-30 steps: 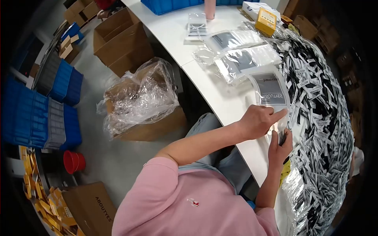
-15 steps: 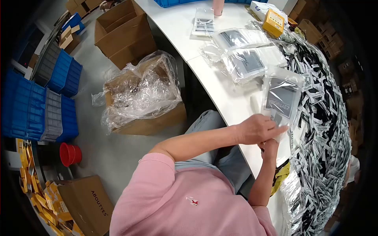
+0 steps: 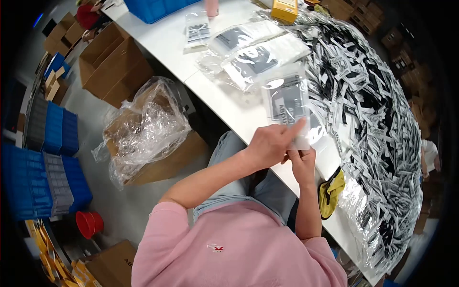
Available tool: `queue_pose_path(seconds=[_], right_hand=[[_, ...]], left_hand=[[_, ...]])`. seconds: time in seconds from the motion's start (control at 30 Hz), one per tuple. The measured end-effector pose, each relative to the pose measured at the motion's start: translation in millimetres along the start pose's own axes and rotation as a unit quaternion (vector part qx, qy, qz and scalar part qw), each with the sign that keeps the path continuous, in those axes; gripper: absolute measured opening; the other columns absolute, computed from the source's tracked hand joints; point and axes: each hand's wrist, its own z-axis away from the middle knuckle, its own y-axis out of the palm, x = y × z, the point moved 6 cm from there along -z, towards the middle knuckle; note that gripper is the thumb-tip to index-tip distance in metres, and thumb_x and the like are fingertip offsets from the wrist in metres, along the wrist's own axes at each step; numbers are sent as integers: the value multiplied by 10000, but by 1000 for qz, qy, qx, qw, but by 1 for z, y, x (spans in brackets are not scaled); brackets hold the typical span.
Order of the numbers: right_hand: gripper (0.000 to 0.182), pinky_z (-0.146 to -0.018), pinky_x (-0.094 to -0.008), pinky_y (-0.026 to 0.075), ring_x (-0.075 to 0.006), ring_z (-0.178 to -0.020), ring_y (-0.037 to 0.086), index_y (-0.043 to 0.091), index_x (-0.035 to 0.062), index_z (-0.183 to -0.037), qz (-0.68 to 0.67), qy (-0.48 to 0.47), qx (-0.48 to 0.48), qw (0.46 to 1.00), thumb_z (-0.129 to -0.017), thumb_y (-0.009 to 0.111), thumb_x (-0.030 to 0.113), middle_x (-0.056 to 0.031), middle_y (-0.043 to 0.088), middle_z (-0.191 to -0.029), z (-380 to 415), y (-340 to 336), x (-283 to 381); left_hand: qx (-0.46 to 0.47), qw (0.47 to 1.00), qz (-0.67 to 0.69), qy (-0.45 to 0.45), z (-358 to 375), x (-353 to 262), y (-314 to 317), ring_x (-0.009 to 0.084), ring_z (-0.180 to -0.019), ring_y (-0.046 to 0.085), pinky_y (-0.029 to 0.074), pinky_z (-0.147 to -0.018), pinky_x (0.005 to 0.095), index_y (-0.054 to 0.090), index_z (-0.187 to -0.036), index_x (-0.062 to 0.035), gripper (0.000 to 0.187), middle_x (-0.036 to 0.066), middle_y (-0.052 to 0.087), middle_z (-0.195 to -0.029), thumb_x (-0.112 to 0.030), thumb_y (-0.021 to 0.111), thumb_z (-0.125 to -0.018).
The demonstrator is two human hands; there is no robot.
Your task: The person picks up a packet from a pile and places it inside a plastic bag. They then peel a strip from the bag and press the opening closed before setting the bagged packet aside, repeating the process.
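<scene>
My right hand (image 3: 303,165) pinches the near edge of a clear plastic bag (image 3: 287,86) with a dark grey printed panel. My left hand (image 3: 270,146) is at the same edge, index finger stretched across the bag, the other fingers curled in and partly hidden. A white label strip (image 3: 278,109) with black letters shows at the bag's panel, close to that fingertip. Beyond the bag lie more clear bags (image 3: 260,62) with grey panels in overlapping stacks. A large heap of black and white label strips (image 3: 363,110) spreads to the right of my hands.
A yellow box (image 3: 285,9), a pink bottle (image 3: 212,7) and a blue crate (image 3: 160,8) stand at the table's far end. A yellow and black cloth (image 3: 332,193) lies by my right forearm. On the floor at left are a plastic-lined carton (image 3: 165,158), blue crates (image 3: 24,182) and a red bucket (image 3: 90,225).
The camera view has shifted, so the table and bags appear further left. My left index finger has straightened over the bag, and the label strip now shows further up the panel.
</scene>
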Motion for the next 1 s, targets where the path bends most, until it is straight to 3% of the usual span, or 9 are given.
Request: queue_pose_path(seconds=[0.1,0.17,0.2,0.3,0.4,0.47,0.63,0.8,1.0], right_hand=[[100,-520,-245,488,-121,-640,587,612,-24,-823,71,-2,-63,995,-835,516,1,-75,612,-737,0,-21,-8],[76,-566,-256,479,-128,-671,584,612,-12,-803,-319,59,-149,934,-817,544,17,-51,613,-742,2,-10,-15],[84,-598,-268,466,-131,-691,580,601,-8,-870,-78,-19,-111,991,-823,562,50,-42,617,-770,0,-25,-31],[104,-601,-275,459,-127,-697,576,611,-4,-890,103,-1,-2,995,-817,582,65,-26,619,-774,0,-11,3],[90,-582,-268,452,-97,-652,569,639,17,-857,141,-65,-5,988,-809,598,82,-32,616,-699,0,-8,18],[125,-573,-256,447,-72,-622,553,648,38,-897,183,-77,28,980,-833,592,129,-52,603,-653,-1,-3,16],[175,-573,-250,440,-55,-644,529,652,26,-922,166,-1,102,981,-861,563,163,-26,617,-712,3,-9,2],[228,-592,-229,440,-52,-683,527,651,8,-932,-52,104,91,989,-890,528,195,-10,618,-766,10,-19,-6],[262,-556,-244,425,-65,-633,516,656,4,-890,124,60,77,987,-829,621,257,-28,622,-711,9,-16,7]], left_hand=[[44,997,-45,36,11,-21,14,230,-592,564,456,-491,342,412,-1300,-66,649,70,539,-669,-79,617,-684],[77,994,-76,27,15,-30,23,241,-633,570,461,-520,360,362,-1331,-43,694,99,544,-712,-64,610,-682],[82,993,-72,34,13,-31,20,241,-633,570,461,-520,360,362,-1331,-43,694,99,544,-712,-64,610,-682],[204,974,52,-79,0,-17,4,279,-782,552,467,-669,380,310,-1366,-80,761,99,542,-799,-44,607,-667],[152,977,-93,120,-24,-26,-21,321,-983,463,378,-852,397,343,-1337,-48,734,159,497,-1000,-11,594,-648],[200,956,-142,160,-36,-21,-26,319,-984,476,369,-866,385,334,-1342,-45,743,153,511,-993,7,582,-643],[360,930,-26,-70,-52,6,-30,277,-657,599,481,-638,331,642,-942,-30,295,158,628,-730,-82,635,-652],[383,915,57,-117,-39,14,-17,155,-603,574,455,-590,279,634,-903,-4,251,95,623,-675,-111,660,-678],[379,878,138,-259,-18,36,-3,44,-577,480,397,-520,220,628,-761,26,150,11,575,-609,-122,651,-766]])
